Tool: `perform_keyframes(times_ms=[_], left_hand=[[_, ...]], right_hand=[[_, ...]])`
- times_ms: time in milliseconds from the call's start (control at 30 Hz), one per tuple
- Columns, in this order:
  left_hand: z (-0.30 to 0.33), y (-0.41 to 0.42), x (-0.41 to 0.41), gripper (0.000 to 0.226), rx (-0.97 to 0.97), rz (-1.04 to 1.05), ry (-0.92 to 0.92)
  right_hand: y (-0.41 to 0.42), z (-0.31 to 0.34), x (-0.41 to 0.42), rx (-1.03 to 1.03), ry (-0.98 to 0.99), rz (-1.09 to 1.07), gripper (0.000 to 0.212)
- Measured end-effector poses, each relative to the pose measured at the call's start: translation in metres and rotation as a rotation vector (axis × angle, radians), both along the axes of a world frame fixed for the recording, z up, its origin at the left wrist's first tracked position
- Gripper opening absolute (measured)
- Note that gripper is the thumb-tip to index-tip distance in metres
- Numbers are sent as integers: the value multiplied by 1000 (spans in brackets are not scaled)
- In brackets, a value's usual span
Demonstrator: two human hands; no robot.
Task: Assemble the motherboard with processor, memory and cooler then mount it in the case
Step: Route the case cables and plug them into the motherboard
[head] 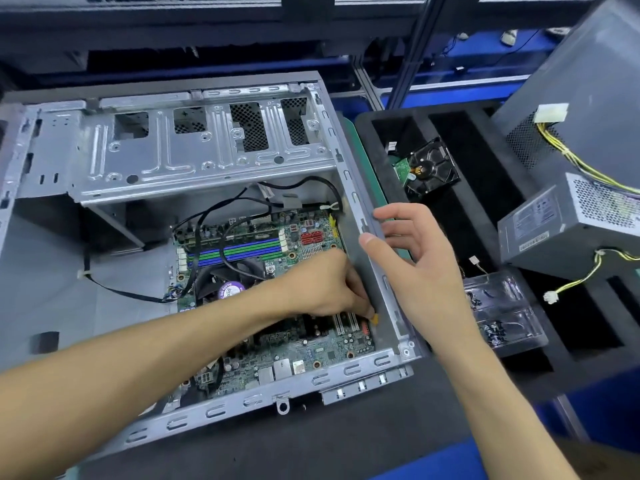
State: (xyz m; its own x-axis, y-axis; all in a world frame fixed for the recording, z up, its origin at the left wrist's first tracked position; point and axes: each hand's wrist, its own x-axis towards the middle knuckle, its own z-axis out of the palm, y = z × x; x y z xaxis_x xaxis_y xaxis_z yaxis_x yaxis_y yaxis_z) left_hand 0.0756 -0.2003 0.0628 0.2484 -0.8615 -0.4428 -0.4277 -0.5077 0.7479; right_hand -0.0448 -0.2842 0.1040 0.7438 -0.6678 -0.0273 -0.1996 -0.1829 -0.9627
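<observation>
Lying flat inside the open case (375, 251), one motherboard (311, 341) fills its lower right corner, with four memory slots (242, 252) in blue and green and one cooler (227, 289) partly under the left forearm. One left hand (325, 289) reaches across the board, fingers curled down by the case's right wall near a small yellow piece (375, 317); whether it pinches anything cannot be told. One right hand (414, 258) hovers spread wide over that wall's rim. Two power supplies (571, 220) sit beyond the case, beside one hard drive (431, 168) in a black foam tray (485, 188).
</observation>
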Motion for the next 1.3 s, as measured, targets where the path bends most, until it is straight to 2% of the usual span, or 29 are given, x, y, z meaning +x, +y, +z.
perform_keyframes(times_ms=[267, 367, 467, 567, 700, 900, 1000, 1100, 1300], left_hand=[[0, -8, -3, 25, 248, 207, 151], [-1, -6, -7, 15, 209, 248, 190], [-5, -2, -10, 8, 112, 244, 82], [-7, -2, -12, 7, 92, 241, 26], [-7, -4, -8, 7, 92, 307, 85], [-7, -10, -5, 29, 202, 444, 231], [-9, -7, -6, 26, 206, 381, 178], [-12, -4, -16, 16, 208, 243, 38], [-9, -5, -20, 22, 223, 135, -179]], right_hand=[[1, 0, 1, 29, -25, -6, 24], [1, -1, 1, 29, -25, -5, 24], [1, -1, 0, 45, -29, -2, 24], [0, -2, 0, 47, -32, -2, 24], [0, -3, 1, 49, -36, -12, 24], [1, -4, 1, 60, -52, -11, 23], [0, -4, 1, 67, -58, -9, 22], [-1, -4, 1, 62, -61, -8, 22], [-2, -5, 1, 50, -58, 1, 23]])
